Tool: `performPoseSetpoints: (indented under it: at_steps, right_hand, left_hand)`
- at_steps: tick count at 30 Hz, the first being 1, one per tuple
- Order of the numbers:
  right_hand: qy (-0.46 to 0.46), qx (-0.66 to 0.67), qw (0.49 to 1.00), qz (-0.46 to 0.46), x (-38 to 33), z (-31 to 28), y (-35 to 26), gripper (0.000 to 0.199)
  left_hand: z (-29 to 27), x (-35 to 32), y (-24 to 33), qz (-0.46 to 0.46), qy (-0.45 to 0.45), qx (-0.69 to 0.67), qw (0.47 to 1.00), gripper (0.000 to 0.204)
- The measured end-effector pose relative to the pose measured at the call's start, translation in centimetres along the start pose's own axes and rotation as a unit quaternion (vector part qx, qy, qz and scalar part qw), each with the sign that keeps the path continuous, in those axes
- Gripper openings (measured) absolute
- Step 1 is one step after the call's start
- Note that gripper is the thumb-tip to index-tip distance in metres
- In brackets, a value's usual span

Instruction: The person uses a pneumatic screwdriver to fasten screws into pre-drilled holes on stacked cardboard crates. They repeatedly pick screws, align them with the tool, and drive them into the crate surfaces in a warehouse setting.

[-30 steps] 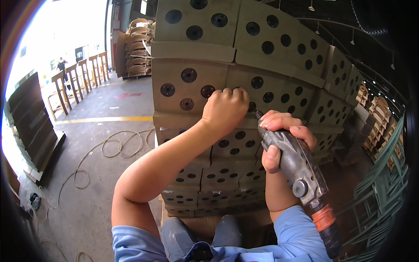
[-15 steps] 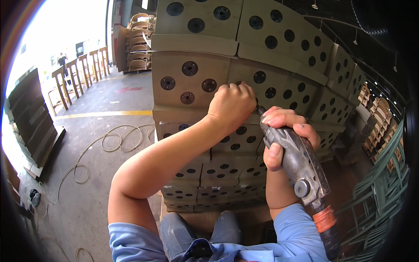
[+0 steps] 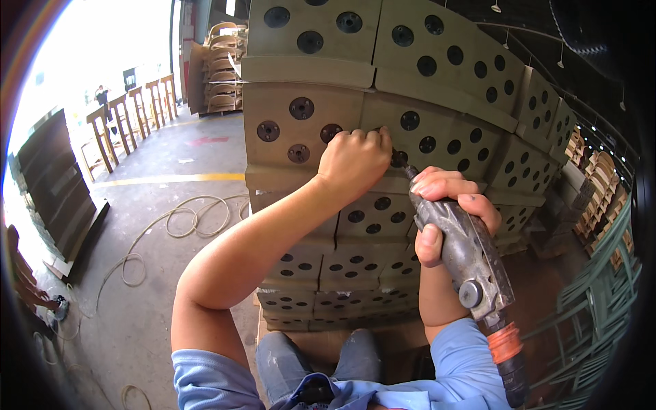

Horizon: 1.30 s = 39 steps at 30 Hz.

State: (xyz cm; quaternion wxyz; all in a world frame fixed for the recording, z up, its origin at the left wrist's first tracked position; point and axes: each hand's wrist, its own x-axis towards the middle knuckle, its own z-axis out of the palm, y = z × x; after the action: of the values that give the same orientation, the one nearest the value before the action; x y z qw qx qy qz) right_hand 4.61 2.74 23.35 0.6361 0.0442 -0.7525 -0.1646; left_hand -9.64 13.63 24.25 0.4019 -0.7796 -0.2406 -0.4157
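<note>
My right hand is wrapped round a worn grey-black pneumatic screwdriver with an orange collar at its hose end. The driver's bit points up and left at a dark round disc on the stacked brown panels. My left hand is closed, knuckles up, against the panel beside that disc and the bit's tip. Whatever its fingers hold is hidden. Dark discs with small holes stand around it, among them a disc up to the left and a disc to the right.
A pale hose lies coiled on the grey floor at left, near a leaning dark stack. Wooden chairs and a person stand at the far left. Green metal frames are piled at right.
My left hand has shifted slightly left, uncovering more of the disc by the bit. The right hand keeps its hold on the screwdriver. A brownish shape has appeared at the left edge.
</note>
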Motion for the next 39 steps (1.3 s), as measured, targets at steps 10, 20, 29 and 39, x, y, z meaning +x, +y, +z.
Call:
performPoseSetpoints:
  at_steps: [10,20,29,39]
  right_hand:
    - [-0.023,-0.024,0.999,-0.012,0.1,-0.3,0.0,0.056]
    - [0.037,-0.031,0.999,-0.02,0.1,-0.1,-0.2,0.053]
    - [0.046,-0.027,0.998,-0.04,0.4,-0.6,-0.2,0.052]
    - [0.048,-0.016,0.998,-0.035,0.2,-0.9,-0.2,0.052]
  left_hand:
    - [-0.7,0.9,1.6,-0.022,-0.067,0.046,0.996,0.04]
    - [0.0,-0.3,0.2,-0.09,0.012,-0.015,0.996,0.028]
    - [-3.8,2.2,0.3,-0.181,-0.105,-0.142,0.968,0.025]
    - [-5.7,4.0,0.5,-0.201,-0.27,-0.132,0.932,0.023]
